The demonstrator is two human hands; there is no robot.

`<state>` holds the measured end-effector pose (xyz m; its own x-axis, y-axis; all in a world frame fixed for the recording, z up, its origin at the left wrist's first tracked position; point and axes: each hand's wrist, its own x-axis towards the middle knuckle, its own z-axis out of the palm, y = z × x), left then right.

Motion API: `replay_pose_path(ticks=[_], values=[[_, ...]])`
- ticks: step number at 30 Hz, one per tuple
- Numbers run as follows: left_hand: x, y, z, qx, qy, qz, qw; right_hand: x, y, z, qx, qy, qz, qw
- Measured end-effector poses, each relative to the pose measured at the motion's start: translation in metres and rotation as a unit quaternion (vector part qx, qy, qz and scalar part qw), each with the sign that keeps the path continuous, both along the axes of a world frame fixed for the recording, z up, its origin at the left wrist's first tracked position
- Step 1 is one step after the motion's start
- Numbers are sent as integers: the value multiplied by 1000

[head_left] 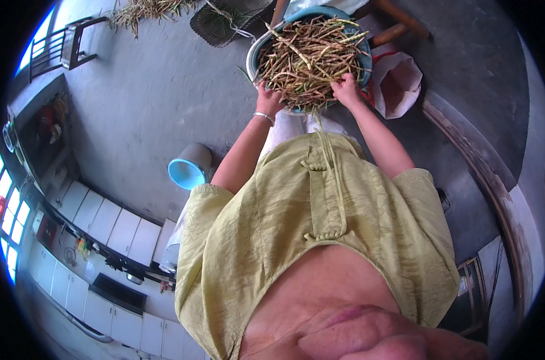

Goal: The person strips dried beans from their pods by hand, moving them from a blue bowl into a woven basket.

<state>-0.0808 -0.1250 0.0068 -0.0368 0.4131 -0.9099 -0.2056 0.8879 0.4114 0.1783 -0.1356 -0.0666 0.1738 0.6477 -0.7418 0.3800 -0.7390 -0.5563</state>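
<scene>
A round blue basin (367,58) in front of me is heaped with long, dry-looking bean pods (308,58), mostly brown with some pale yellow ones. My left hand (269,101), with a bracelet at the wrist, is at the basin's near left rim. Its fingers are curled among the pods; whether they grip one is hard to see. At the near right side, my right hand (346,90) pinches a bean pod between thumb and fingers. Below the basin, my legs in white trousers (283,128) show in part.
A white bag (396,85) with red handles stands open right of the basin. Wooden legs (389,38) rise behind it. More pods (148,13) and a dark woven mat-like piece (214,24) lie on the floor further ahead. A bucket (189,168) with a light-blue inside is at my left.
</scene>
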Motion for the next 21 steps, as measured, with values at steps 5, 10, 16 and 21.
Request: replay_pose_path(ticks=[5,10,16,21], values=[[21,-3,-6,82,8,34,996,-15,24,-3,86,-28,-26,996],[26,1,-12,128,-5,110,986,-17,45,-17,116,13,-47,992],[30,-5,-18,183,56,187,963,-32,87,20,135,182,-118,967],[43,-10,-10,214,111,156,958,-22,86,33,89,187,-61,976]])
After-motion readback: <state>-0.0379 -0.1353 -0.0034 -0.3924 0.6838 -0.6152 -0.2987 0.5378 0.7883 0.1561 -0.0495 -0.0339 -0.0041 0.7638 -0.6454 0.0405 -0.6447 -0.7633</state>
